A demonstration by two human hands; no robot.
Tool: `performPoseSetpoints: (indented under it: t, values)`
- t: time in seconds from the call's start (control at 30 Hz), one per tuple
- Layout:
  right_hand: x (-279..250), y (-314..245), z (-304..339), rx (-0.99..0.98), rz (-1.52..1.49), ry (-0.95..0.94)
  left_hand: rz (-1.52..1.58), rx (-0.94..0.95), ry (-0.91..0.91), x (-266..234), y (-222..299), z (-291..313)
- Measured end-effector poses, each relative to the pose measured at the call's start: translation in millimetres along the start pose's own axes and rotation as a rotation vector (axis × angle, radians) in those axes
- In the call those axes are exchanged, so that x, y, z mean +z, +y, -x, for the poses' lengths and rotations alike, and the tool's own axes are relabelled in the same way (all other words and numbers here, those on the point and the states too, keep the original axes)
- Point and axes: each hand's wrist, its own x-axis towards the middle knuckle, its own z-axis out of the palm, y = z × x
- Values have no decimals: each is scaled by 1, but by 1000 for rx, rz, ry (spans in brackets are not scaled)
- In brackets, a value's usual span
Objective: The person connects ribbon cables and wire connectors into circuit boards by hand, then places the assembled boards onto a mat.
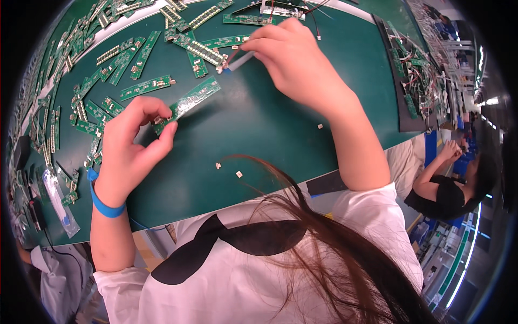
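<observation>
My left hand (132, 143) pinches a narrow green circuit board (195, 98) by its near end, between thumb and fingers. The board slants up to the right, above the table, and its upper face shines. A blue wrist strap (108, 208) circles my left wrist. Farther off and to the right, my right hand (291, 56) is closed on a short grey cable (242, 61). Reddish and blue bits show by the cable's free end, near a small pale connector; the blur hides whether they join. The two held things are apart.
Loose circuit boards (145, 87) lie across the left and far side of the green table (259, 124). Small pale connectors (239, 174) lie near the front. A black tray (403, 116) with boards and wires is at right. Another person (450, 189) sits beyond it.
</observation>
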Motion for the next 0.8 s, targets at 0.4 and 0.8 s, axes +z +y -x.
performPoseSetpoints:
  t: [0.4, 0.8]
  values:
    - [20, 18, 1, -227, 364, 93, 130, -16, -56, 9, -13, 2]
    - [3, 10, -3, -154, 121, 122, 341, -16, -35, 18, -8, 10]
